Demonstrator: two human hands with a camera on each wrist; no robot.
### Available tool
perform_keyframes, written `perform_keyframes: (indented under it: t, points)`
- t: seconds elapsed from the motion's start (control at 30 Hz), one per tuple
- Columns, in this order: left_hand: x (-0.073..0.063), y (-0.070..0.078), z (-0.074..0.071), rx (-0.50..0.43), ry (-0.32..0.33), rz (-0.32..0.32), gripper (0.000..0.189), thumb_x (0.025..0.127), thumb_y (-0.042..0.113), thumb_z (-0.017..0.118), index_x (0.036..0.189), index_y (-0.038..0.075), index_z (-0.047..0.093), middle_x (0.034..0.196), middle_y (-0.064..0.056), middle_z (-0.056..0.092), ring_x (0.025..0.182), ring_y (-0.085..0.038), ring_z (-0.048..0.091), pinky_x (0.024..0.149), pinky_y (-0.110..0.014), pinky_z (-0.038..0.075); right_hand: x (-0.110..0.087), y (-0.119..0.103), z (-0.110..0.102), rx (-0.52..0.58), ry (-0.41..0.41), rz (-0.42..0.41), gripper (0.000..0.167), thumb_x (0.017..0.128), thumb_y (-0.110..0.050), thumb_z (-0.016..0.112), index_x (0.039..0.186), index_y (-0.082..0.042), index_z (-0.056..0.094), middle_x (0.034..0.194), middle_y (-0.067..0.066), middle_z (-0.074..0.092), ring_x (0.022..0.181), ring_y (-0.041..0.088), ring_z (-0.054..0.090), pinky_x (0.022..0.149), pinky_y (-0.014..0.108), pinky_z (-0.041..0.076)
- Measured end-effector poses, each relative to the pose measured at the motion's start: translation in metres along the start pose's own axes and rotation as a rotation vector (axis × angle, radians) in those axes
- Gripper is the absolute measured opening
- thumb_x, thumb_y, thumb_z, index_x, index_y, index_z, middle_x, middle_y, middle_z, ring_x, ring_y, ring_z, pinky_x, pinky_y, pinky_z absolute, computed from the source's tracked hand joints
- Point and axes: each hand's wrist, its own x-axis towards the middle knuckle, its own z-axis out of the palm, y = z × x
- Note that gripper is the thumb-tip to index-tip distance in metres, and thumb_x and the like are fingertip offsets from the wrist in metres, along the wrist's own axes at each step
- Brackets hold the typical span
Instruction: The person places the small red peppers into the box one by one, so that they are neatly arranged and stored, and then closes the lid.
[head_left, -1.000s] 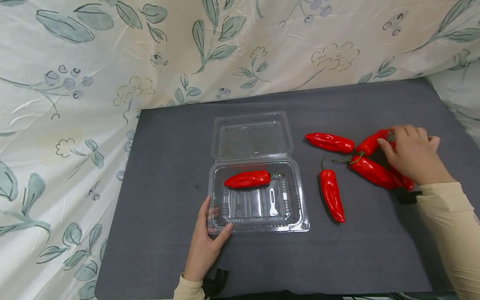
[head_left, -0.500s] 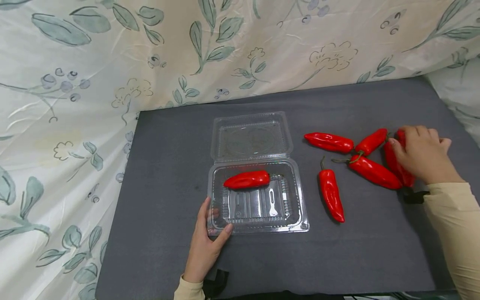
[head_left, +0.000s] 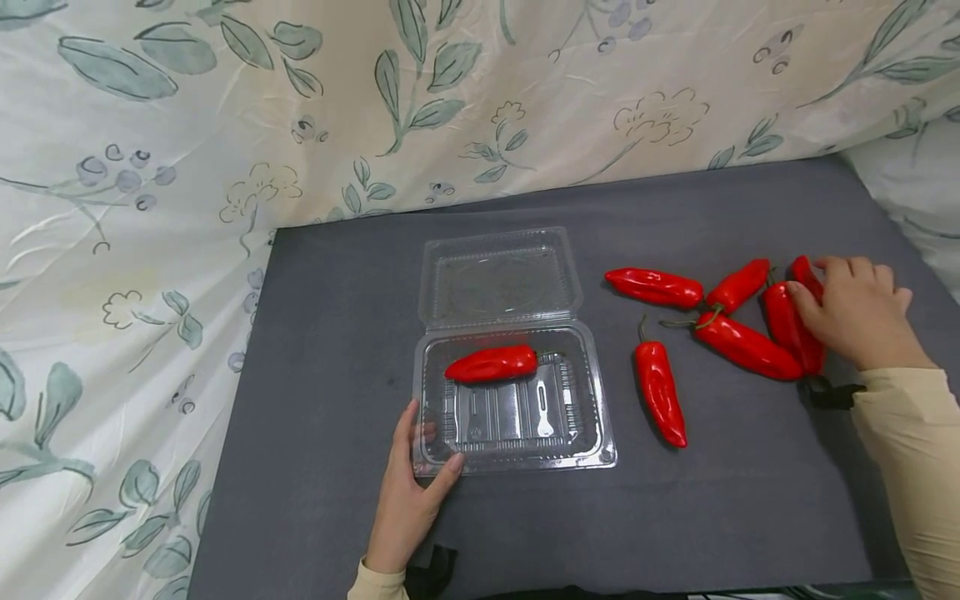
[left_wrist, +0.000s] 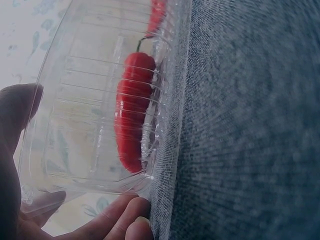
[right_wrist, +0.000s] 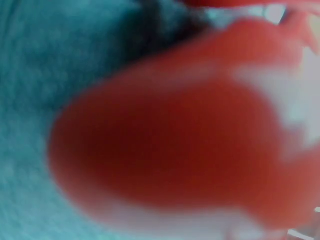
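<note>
Downward head view, close wrist views, container [head_left: 501,414] in head and left wrist

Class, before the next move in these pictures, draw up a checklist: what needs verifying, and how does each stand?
1. Lid open: ok, folded back.
2. Clear container steadied: ok, left hand holds near-left corner.
3. Room inside: ok, one pepper lies there with space in front.
4. Right hand gripping securely: cannot tell, fingertips partly hidden, wrist view blurred.
5. Space around that hand: not ok, red peppers crowd its thumb side.
</note>
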Motion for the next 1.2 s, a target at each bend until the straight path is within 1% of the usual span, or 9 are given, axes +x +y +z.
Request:
perform_keyframes:
  t: [0.13, 0.17, 0.33, 0.4, 0.57, 0.77, 0.83, 1.03, 1.2]
  points:
    - [-0.0009, -0.0003, -0.0004, 0.004, -0.004, 0.012, 0.087, 0.082, 0.042, 0.074, 0.15, 0.039, 0.02, 0.129, -0.001, 0.053, 0.113, -0.019, 0.051, 0.086, -0.044, 0.042, -0.0007, 0.0016, 0.0005, 0.009, -0.001, 0.02, 0.055, 0.099, -0.029, 0.043, 0.129, 0.015, 0.034, 0.126, 0.042, 0.03, 0.114, 0.059, 0.025, 0.082, 0.071, 0.022]
    - [-0.0011, -0.0001, -0.0005, -0.001, -0.006, 0.006, 0.086, 0.082, 0.042, 0.074, 0.15, 0.039, 0.02, 0.129, -0.001, 0.053, 0.113, -0.019, 0.051, 0.087, -0.044, 0.041, -0.0009, 0.0024, 0.0006, 0.014, 0.003, 0.019, 0.054, 0.098, -0.028, 0.043, 0.129, 0.015, 0.034, 0.126, 0.042, 0.03, 0.114, 0.059, 0.025, 0.082, 0.071, 0.022]
    - [-0.0023, 0.0, 0.0001, -0.016, -0.009, -0.024, 0.087, 0.081, 0.041, 0.075, 0.149, 0.039, 0.021, 0.129, -0.002, 0.053, 0.115, -0.02, 0.051, 0.091, -0.048, 0.04, -0.0015, 0.0061, 0.0013, 0.036, 0.01, 0.019, 0.048, 0.096, -0.022, 0.038, 0.127, 0.016, 0.036, 0.126, 0.043, 0.03, 0.112, 0.06, 0.025, 0.081, 0.072, 0.021]
    - [-0.0029, 0.0001, 0.0005, -0.021, -0.003, -0.031, 0.088, 0.08, 0.041, 0.076, 0.149, 0.04, 0.021, 0.129, -0.002, 0.053, 0.116, -0.02, 0.05, 0.093, -0.05, 0.039, -0.0012, 0.0064, 0.0013, 0.034, 0.002, 0.027, 0.049, 0.096, -0.022, 0.037, 0.127, 0.016, 0.036, 0.126, 0.043, 0.03, 0.112, 0.061, 0.025, 0.082, 0.072, 0.021]
    - [-0.0035, 0.0, 0.0, -0.018, 0.005, -0.021, 0.088, 0.079, 0.04, 0.076, 0.149, 0.041, 0.022, 0.129, 0.0, 0.053, 0.116, -0.019, 0.05, 0.093, -0.05, 0.038, -0.0018, 0.006, 0.0, 0.021, -0.038, 0.04, 0.052, 0.098, -0.027, 0.037, 0.127, 0.016, 0.036, 0.123, 0.043, 0.032, 0.111, 0.06, 0.025, 0.082, 0.07, 0.022]
    - [-0.003, -0.0006, -0.0006, 0.002, -0.002, -0.003, 0.086, 0.082, 0.041, 0.074, 0.15, 0.038, 0.021, 0.13, -0.003, 0.054, 0.114, -0.02, 0.051, 0.088, -0.046, 0.041, -0.0037, 0.0042, -0.0015, 0.008, -0.098, 0.042, 0.065, 0.1, -0.042, 0.033, 0.128, 0.017, 0.034, 0.123, 0.042, 0.031, 0.112, 0.06, 0.025, 0.083, 0.071, 0.021]
    - [-0.0026, -0.0009, -0.0007, 0.009, -0.006, -0.001, 0.085, 0.082, 0.042, 0.073, 0.15, 0.037, 0.021, 0.129, -0.003, 0.054, 0.113, -0.021, 0.051, 0.086, -0.045, 0.042, -0.004, 0.0033, -0.0012, 0.01, -0.101, 0.033, 0.067, 0.1, -0.044, 0.032, 0.128, 0.017, 0.034, 0.124, 0.042, 0.031, 0.112, 0.06, 0.025, 0.084, 0.071, 0.021]
    - [-0.002, -0.0011, -0.0018, 0.01, -0.007, 0.008, 0.084, 0.083, 0.042, 0.072, 0.15, 0.036, 0.021, 0.129, -0.004, 0.055, 0.112, -0.02, 0.052, 0.085, -0.043, 0.043, -0.0048, 0.0017, 0.0001, 0.022, -0.094, 0.018, 0.067, 0.1, -0.044, 0.033, 0.129, 0.016, 0.034, 0.124, 0.043, 0.031, 0.111, 0.06, 0.028, 0.083, 0.071, 0.021]
    - [-0.0012, -0.0007, -0.0023, 0.004, -0.006, 0.025, 0.085, 0.084, 0.042, 0.072, 0.151, 0.035, 0.021, 0.129, -0.005, 0.054, 0.114, -0.02, 0.052, 0.084, -0.041, 0.044, -0.0042, 0.0038, -0.0007, 0.053, -0.109, -0.011, 0.072, 0.099, -0.047, 0.033, 0.131, 0.017, 0.031, 0.123, 0.045, 0.032, 0.108, 0.06, 0.03, 0.078, 0.07, 0.023]
